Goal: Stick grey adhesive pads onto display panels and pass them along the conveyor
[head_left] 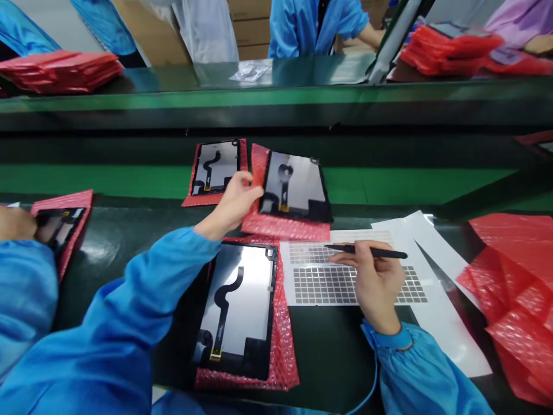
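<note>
My left hand (pixel 233 202) reaches forward and pinches the edge of a red bubble-wrap sheet (pixel 280 226) that carries a dark screen panel (pixel 296 185). My right hand (pixel 375 276) holds black tweezers (pixel 367 251) over a white sheet of small grey stickers (pixel 319 282). Right below my left forearm lies another screen panel (pixel 239 308) on red bubble wrap, with a black flex cable on its shiny back. A third panel on wrap (pixel 215 168) lies further away on the left.
A green conveyor belt (pixel 389 184) runs across behind the work area. Loose red bubble wrap (pixel 518 288) is piled at the right, white backing paper (pixel 436 300) beside it. Another person's hand and panel (pixel 56 227) are at the left. Workers in blue stand across the line.
</note>
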Motion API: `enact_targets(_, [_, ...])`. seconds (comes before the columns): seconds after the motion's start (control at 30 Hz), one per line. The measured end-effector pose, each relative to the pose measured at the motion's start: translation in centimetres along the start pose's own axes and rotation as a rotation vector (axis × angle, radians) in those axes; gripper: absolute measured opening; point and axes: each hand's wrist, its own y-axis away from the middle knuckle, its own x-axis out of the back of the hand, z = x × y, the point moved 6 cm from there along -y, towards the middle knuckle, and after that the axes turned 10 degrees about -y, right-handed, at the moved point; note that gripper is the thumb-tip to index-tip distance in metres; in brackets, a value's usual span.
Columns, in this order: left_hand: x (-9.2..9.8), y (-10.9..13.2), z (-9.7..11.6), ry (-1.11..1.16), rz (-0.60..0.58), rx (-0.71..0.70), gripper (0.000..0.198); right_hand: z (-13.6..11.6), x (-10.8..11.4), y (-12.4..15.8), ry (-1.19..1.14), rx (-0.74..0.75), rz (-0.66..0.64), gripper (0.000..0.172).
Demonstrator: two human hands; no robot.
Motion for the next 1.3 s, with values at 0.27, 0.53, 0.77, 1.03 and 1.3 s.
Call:
enact_targets(0.27, [11.8,19.5,-7.4,0.063,-0.088,0.284,0.051,-0.3,0.6,-0.1,-0.072,-0.001,0.017,0.022])
enact_targets(0.53, [10.8,24.4,-11.5,-0.030,-0.091,0.263,0.035,1.5,-0.4,0.5,0.010,-0.099,-0.076,0.021])
enact_targets(0.77, [13.7,22.3,-5.5,-0.840,0.181,-0.374,0.021,2.2,-1.5,1.9,0.194,-0.241,-0.329,0.019])
enact_targets(1.03, [-2.3,22.6,-0.5,-1.081,-0.404,-1.080,0.039,3.2,-1.3,2.3,0.313,-0.254,-0.429,0.018])
enact_targets(1.3, [-6.7,22.0,-3.3,-1.344,-0.465,-1.008,0.072,2.7,-1.5,2.6,0.384,-0.272,-0.462,0.010])
